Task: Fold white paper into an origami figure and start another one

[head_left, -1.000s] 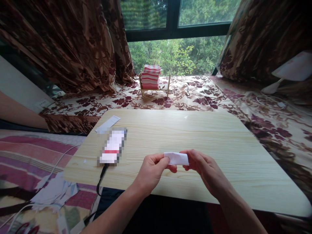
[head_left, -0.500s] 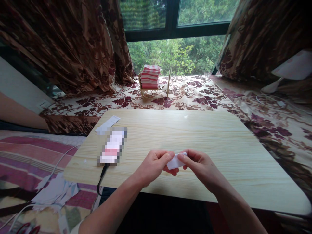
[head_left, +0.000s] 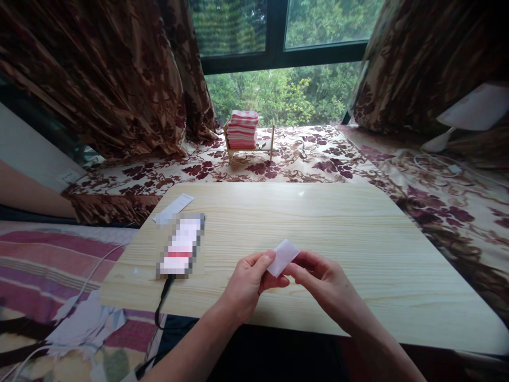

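Note:
A small piece of folded white paper (head_left: 284, 255) is held up over the near part of the wooden table. My left hand (head_left: 248, 281) pinches its left side, the thumb on the front and the fingers curled behind. At the lower right edge, my right hand (head_left: 328, 278) closes on the paper with thumb and fingertips. Part of the right fingertips is hidden behind the paper.
The pale table (head_left: 338, 228) bears a blurred-out phone (head_left: 183, 246) with a black cable (head_left: 161, 305), and a white paper strip (head_left: 175, 207). Torn papers (head_left: 85, 323) lie on the bed at left. Folded pink-striped cloths (head_left: 242, 130) sit on a small rack by the window.
The paper has turned from nearly level to tilted, with more of its face showing. My right thumb has slid off its front to the lower edge. The view has shifted slightly.

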A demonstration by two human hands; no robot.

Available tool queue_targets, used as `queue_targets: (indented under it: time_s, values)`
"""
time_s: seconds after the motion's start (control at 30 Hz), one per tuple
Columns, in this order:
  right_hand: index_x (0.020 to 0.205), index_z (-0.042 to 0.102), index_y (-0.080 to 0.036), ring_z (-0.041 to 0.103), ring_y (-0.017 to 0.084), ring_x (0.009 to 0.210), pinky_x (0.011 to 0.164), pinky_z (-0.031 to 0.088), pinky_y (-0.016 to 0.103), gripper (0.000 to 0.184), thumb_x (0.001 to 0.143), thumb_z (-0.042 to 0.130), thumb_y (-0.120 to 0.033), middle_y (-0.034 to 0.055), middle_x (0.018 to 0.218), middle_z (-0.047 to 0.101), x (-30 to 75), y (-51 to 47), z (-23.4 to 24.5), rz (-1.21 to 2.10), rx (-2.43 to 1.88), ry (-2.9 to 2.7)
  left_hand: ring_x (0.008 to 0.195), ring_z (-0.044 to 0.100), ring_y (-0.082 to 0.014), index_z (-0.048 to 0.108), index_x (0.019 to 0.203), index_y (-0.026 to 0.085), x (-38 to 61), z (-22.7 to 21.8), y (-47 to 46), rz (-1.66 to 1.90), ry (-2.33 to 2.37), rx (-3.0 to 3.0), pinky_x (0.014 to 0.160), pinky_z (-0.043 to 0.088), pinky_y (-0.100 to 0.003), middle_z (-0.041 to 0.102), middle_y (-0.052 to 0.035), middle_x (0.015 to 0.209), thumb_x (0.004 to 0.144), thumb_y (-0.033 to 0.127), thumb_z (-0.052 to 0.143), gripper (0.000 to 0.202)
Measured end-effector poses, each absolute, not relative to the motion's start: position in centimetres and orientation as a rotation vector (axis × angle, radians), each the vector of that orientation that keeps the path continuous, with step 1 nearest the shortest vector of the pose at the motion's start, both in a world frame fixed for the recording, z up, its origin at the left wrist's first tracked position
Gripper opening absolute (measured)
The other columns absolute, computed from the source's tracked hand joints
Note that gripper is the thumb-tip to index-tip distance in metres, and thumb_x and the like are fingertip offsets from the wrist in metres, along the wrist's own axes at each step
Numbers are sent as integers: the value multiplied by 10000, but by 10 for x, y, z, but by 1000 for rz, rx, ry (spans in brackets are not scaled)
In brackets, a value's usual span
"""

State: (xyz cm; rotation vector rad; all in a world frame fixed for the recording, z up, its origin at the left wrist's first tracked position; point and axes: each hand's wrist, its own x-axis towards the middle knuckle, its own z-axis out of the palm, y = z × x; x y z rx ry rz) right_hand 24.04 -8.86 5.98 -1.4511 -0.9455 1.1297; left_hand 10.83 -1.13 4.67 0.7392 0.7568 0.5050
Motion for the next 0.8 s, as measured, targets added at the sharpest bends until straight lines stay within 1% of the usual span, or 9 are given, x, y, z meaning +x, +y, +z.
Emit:
queue_targets:
  time_s: [0.13, 0.27, 0.37, 0.43, 0.57, 0.8]
  values:
    - [909, 693, -184, 637, 198, 776, 689, 506, 302, 277, 777, 624, -417, 34, 784, 693, 238, -87, 58, 1060, -1480, -915, 669, 622, -128, 719, 850, 71, 110, 49, -14, 518, 745, 693, 676, 548, -253, 694, -83, 784, 677, 367, 771, 347]
    - [899, 691, -183, 635, 189, 755, 675, 506, 299, 264, 777, 624, -408, 42, 818, 697, 238, -86, 57, 1051, -1460, -901, 734, 615, -147, 728, 836, 81, 111, 51, -16, 549, 755, 698, 708, 534, -273, 697, -85, 809, 673, 357, 776, 324]
    - [916, 687, -185, 635, 189, 761, 687, 506, 301, 288, 767, 634, -425, 47, 842, 700, 240, -87, 57, 1051, -1461, -891, 748, 605, -153, 736, 832, 91, 110, 48, -16, 586, 761, 781, 760, 507, -292, 696, -76, 796, 704, 366, 746, 304]
    - [907, 689, -180, 627, 185, 743, 677, 503, 298, 307, 771, 620, -447, 39, 790, 688, 242, -86, 58, 1045, -1481, -896, 737, 590, -147, 741, 834, 102, 109, 45, -16, 614, 776, 896, 782, 480, -291, 694, -63, 777, 747, 370, 704, 284]
    - [861, 693, -169, 583, 163, 676, 634, 486, 287, 330, 790, 579, -471, 13, 664, 624, 247, -85, 61, 1016, -1526, -906, 750, 573, -156, 754, 849, 127, 108, 44, -16, 636, 859, 1162, 745, 431, -264, 699, -48, 781, 804, 367, 637, 271]
    - [784, 689, -162, 543, 144, 631, 604, 468, 282, 318, 759, 608, -468, 5, 644, 603, 247, -81, 58, 1005, -1525, -896, 748, 564, -170, 752, 829, 141, 105, 54, -16, 592, 864, 1395, 693, 404, -249, 683, -30, 747, 853, 343, 565, 276]
